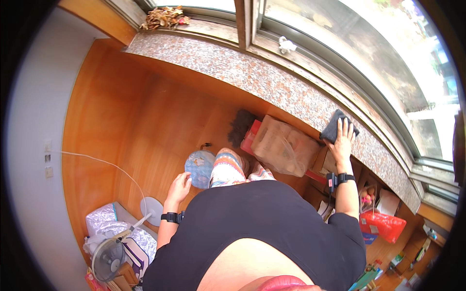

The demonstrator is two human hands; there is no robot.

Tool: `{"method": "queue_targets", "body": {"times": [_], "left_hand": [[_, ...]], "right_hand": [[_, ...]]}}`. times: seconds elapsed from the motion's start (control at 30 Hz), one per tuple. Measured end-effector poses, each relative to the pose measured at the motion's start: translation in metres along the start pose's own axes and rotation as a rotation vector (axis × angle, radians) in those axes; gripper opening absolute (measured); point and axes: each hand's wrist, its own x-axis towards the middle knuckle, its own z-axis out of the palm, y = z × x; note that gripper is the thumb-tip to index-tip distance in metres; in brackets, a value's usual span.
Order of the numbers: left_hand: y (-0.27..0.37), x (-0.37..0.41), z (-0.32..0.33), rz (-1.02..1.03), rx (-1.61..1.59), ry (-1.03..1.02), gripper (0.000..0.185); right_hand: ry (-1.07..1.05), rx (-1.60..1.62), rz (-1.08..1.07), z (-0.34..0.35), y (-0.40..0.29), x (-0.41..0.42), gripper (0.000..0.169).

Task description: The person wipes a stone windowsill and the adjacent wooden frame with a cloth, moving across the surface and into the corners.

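My right hand (341, 143) lies with spread fingers on a folded dark grey cloth (332, 128), pressing it onto the speckled granite windowsill (233, 71). The cloth reaches across much of the sill's width there. My left hand (179, 188) hangs at my left side above the wooden floor, near a round light-blue stool seat or cover (200, 169); it holds nothing, and its fingers are slightly bent and apart. Each wrist wears a black strap with a small device.
Dry leaves (165, 18) and a crumpled white piece (287, 44) lie along the window frame. A wrapped package (285, 145) stands below the sill. A fan (108, 259) and silvery bags are at lower left, a red bag (383, 224) at right.
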Motion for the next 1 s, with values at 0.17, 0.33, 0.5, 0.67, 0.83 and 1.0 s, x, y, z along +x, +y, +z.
{"method": "queue_targets", "body": {"times": [0.17,0.33,0.5,0.67,0.83,1.0], "left_hand": [[0.000,0.013,-0.010,0.018,0.036,0.005,0.028],[0.006,0.028,-0.036,0.037,0.086,0.016,0.030],[-0.004,0.039,-0.060,0.016,0.070,0.033,0.030],[-0.017,0.075,-0.092,0.021,0.061,-0.009,0.030],[-0.042,0.138,-0.144,0.058,0.074,-0.058,0.031],[-0.105,0.229,-0.212,0.133,0.091,-0.111,0.033]], "right_hand": [[0.023,0.015,-0.016,0.001,0.000,0.002,0.106],[0.001,-0.014,0.000,-0.002,-0.004,0.004,0.107],[-0.009,-0.011,-0.025,0.000,-0.020,0.008,0.108],[-0.004,-0.026,-0.169,0.002,-0.109,0.051,0.105],[0.025,-0.039,-0.226,0.006,-0.243,0.106,0.099],[0.004,0.053,-0.266,0.002,-0.401,0.168,0.093]]}}
